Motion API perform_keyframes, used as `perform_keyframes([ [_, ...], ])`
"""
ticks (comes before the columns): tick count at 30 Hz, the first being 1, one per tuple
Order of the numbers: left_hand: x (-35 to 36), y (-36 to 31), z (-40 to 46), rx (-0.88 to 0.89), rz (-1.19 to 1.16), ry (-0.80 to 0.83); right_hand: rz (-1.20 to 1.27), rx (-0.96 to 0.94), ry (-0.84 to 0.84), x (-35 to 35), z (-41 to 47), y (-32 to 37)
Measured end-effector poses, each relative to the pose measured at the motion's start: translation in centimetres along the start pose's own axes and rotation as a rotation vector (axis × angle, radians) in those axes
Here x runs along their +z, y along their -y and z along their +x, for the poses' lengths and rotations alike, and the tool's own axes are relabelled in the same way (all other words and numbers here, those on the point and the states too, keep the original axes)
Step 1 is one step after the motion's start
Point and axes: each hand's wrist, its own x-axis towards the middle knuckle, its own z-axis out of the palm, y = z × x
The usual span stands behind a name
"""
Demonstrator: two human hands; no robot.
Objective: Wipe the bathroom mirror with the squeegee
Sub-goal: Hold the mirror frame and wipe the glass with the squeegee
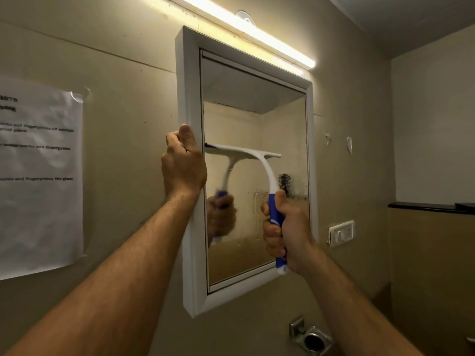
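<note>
A mirror (257, 124) in a white frame (189, 98) hangs on the beige wall. My left hand (183, 163) grips the frame's left edge at mid height, fingers curled round it. My right hand (285, 232) holds the blue handle of a white squeegee (259, 163). Its blade lies level against the glass at mid height, spanning from the left inner edge to right of centre. Smears and a dark patch (286, 182) show on the glass below the blade at the right. The hand and squeegee are reflected in the mirror.
A lit tube light (246, 29) runs above the mirror. A printed paper sheet (38, 176) is taped to the wall at left. A switch plate (341, 232) sits right of the mirror, a metal holder (311, 337) below it, a dark ledge (431, 208) at far right.
</note>
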Motion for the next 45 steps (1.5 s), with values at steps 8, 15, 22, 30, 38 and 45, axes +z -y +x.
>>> perform_keyframes([
  [8, 0.1, 0.2, 0.0, 0.018, 0.001, -0.002, -0.001, -0.036, 0.027, 1.2, 0.9, 2.0],
  [15, 0.1, 0.4, -0.1, -0.002, -0.026, 0.000, -0.044, 0.028, 0.017, -0.8, -0.9, -1.7],
  [22, -0.1, 0.7, -0.7, -0.002, -0.026, -0.005, -0.045, -0.036, -0.011, 0.9, 0.6, 1.5],
  [30, -0.1, 0.7, -0.9, 0.006, -0.016, -0.005, -0.048, -0.020, 0.003, 0.3, -0.9, -2.3],
  [38, -0.1, 0.9, -0.8, 0.018, -0.019, 0.000, -0.028, -0.139, -0.037, 4.1, 2.3, 5.1],
  [45, -0.1, 1.0, -0.5, 0.031, -0.012, 0.010, 0.009, -0.167, -0.018, 5.2, 3.0, 8.0],
])
